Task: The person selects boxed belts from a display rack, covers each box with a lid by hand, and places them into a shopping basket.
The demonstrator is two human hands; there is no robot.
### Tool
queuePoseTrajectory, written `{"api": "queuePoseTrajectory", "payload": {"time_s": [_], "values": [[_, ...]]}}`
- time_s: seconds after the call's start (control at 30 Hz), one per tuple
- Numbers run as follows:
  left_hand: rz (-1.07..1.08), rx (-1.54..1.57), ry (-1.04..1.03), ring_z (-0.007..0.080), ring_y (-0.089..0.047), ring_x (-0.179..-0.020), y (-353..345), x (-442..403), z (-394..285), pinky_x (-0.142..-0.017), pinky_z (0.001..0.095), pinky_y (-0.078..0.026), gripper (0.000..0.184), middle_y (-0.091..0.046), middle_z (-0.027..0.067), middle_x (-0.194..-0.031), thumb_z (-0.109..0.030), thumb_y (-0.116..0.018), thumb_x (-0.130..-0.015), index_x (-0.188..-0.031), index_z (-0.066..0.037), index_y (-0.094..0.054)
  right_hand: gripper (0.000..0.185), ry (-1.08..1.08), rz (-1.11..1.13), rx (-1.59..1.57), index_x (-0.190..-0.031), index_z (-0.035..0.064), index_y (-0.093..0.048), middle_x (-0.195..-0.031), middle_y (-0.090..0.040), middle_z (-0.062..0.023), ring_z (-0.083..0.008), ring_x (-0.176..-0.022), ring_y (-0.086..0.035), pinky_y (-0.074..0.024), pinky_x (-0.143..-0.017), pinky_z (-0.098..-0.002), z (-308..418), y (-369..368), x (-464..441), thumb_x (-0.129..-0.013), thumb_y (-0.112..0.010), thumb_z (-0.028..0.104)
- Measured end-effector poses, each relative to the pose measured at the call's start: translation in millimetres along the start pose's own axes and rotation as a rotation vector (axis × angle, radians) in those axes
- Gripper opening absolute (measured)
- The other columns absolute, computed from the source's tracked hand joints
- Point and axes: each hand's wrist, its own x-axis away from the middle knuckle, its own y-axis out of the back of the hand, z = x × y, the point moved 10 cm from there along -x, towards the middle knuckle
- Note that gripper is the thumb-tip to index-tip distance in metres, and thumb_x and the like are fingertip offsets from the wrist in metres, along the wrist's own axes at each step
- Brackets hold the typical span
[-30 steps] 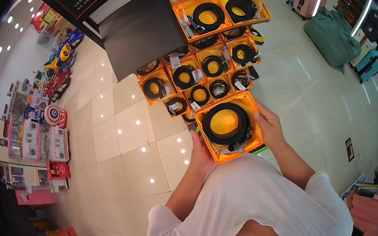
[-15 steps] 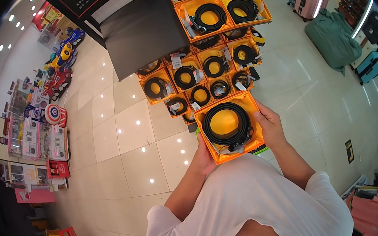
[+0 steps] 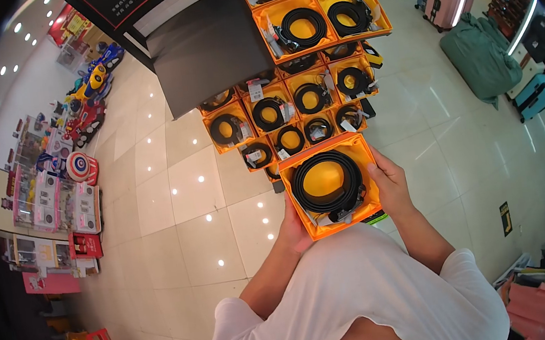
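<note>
Orange is the colour of the open box (image 3: 372, 192), which is held in front of the person's white shirt (image 3: 352, 282). Inside it a black belt (image 3: 326, 201) lies rolled in a ring, its buckle end toward the near right corner. The left hand (image 3: 294, 224) supports the left side; the right hand (image 3: 392, 183) pinches the right side, the thumb at the rim. So the grip is closed around the box from both sides, though most fingers are hidden from me below.

On the far side, just beyond it, many similar boxes (image 3: 338, 39) stand in tiers, next to a dark panel (image 3: 209, 56) on the left. The tiled floor (image 3: 163, 270) is around.

The step in hand, I would judge, is the holding of this box. Any move from here calls for even support by both hands, and an almost level box, because the belt seems to lie loose.
</note>
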Motion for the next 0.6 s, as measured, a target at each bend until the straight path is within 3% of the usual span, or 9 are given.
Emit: {"api": "queuePoseTrajectory", "payload": {"time_s": [0.1, 0.3, 0.37, 0.43, 0.5, 0.53, 0.6], "values": [[-0.009, 0.010, -0.022, 0.0242, -0.041, -0.130, -1.9, 1.8, -2.6, -0.107, 0.0451, -0.036, 0.068, -0.041, 0.0073, -0.143, -0.061, -0.028, -0.093, -0.143, -0.015, -0.031, 0.043, -0.008, -0.010, -0.030, -0.137, -0.0036, -0.041, -0.128, -0.053, -0.0079, -0.0115, -0.114, -0.048, -0.0356, -0.097, -0.0244, 0.8, 1.3, 1.3, -0.096, -0.046, 0.008], [-0.253, -0.161, -0.153, 0.0228, -0.040, -0.130, 37.2, 13.5, -29.5, -0.106, 0.0427, -0.035, 0.069, -0.040, 0.0049, -0.143, -0.062, -0.027, -0.093, -0.144, -0.015, -0.029, 0.044, -0.078, -0.083, -0.094, -0.137, -0.0053, -0.041, -0.131, -0.051, -0.0104, -0.0138, -0.118, -0.047, -0.0356, -0.100, -0.0269, -1.1, 12.4, 1.3, -0.094, -0.046, 0.005], [-0.382, -0.387, -0.314, 0.0227, -0.038, -0.132, 47.3, 23.7, -56.0, -0.108, 0.0406, -0.033, 0.069, -0.038, 0.0041, -0.144, -0.061, -0.021, -0.095, -0.144, -0.013, -0.027, 0.044, -0.129, -0.096, -0.150, -0.136, -0.0056, -0.041, -0.132, -0.051, -0.0111, -0.0144, -0.119, -0.047, -0.0357, -0.101, -0.0274, -3.6, 15.3, -0.5, -0.094, -0.046, 0.004], [-0.429, -0.501, -0.403, 0.0224, -0.036, -0.133, 50.3, 31.2, -76.0, -0.107, 0.0394, -0.033, 0.073, -0.037, 0.0063, -0.144, -0.062, -0.028, -0.094, -0.145, -0.009, -0.024, 0.045, -0.241, -0.129, -0.235, -0.136, -0.0059, -0.041, -0.131, -0.051, -0.0111, -0.0149, -0.118, -0.049, -0.0365, -0.101, -0.0270, -15.3, 19.3, 2.1, -0.093, -0.047, 0.004], [-0.429, -0.833, -0.613, 0.0256, -0.042, -0.128, 37.7, 48.2, -106.3, -0.104, 0.0401, -0.036, 0.080, -0.040, 0.0137, -0.140, -0.065, -0.042, -0.089, -0.140, -0.004, -0.034, 0.045, -0.281, -0.130, -0.264, -0.136, -0.0055, -0.042, -0.129, -0.053, -0.0107, -0.0149, -0.115, -0.050, -0.0377, -0.100, -0.0271, -22.6, 23.4, 3.1, -0.093, -0.049, 0.004], [-0.437, -0.829, -0.598, 0.0256, -0.042, -0.128, 40.9, 54.2, -110.9, -0.104, 0.0401, -0.036, 0.080, -0.040, 0.0137, -0.140, -0.065, -0.042, -0.089, -0.140, -0.004, -0.034, 0.045, -0.310, -0.118, -0.264, -0.136, -0.0056, -0.042, -0.129, -0.053, -0.0105, -0.0146, -0.115, -0.051, -0.0382, -0.099, -0.0270, -28.5, 24.0, 4.4, -0.092, -0.049, 0.005], [-0.329, -1.202, -0.665, 0.0290, -0.048, -0.123, 16.0, 59.4, -117.6, -0.101, 0.0401, -0.039, 0.081, -0.045, 0.0196, -0.136, -0.065, -0.052, -0.084, -0.134, -0.002, -0.043, 0.045, -0.346, -0.111, -0.262, -0.136, -0.0056, -0.042, -0.128, -0.054, -0.0103, -0.0144, -0.114, -0.051, -0.0388, -0.098, -0.0270, -35.4, 26.2, 5.2, -0.092, -0.050, 0.005]]}}
